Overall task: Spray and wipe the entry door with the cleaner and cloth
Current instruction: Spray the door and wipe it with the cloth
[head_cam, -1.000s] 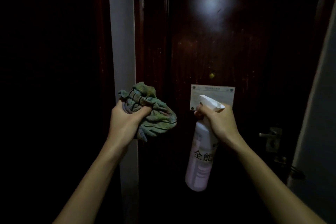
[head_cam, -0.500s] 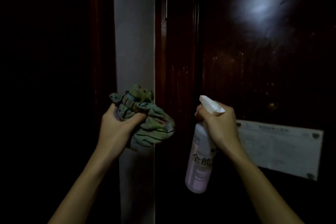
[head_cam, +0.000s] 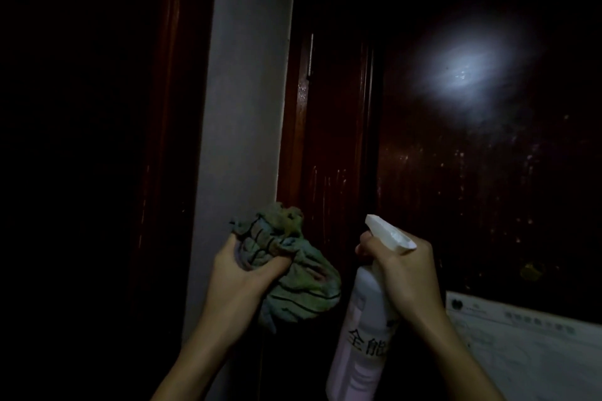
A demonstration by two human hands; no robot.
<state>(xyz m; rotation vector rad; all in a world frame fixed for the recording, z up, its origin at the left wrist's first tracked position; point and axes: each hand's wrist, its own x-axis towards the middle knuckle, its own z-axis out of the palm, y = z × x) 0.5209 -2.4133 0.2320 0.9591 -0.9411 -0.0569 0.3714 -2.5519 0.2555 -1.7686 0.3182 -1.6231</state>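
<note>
Dimly, left hand grips a crumpled greenish cloth; right hand grips the white spray bottle.

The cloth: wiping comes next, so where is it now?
In the head view, the cloth sits bunched in the left hand, before the grey wall edge, left of the spray bottle.

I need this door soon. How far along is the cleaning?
Done: the door shows pale specks and streaks, possibly spray. In hand: the right hand grips the spray bottle, the left hand the bunched cloth. Left: apparently the wiping.
</note>
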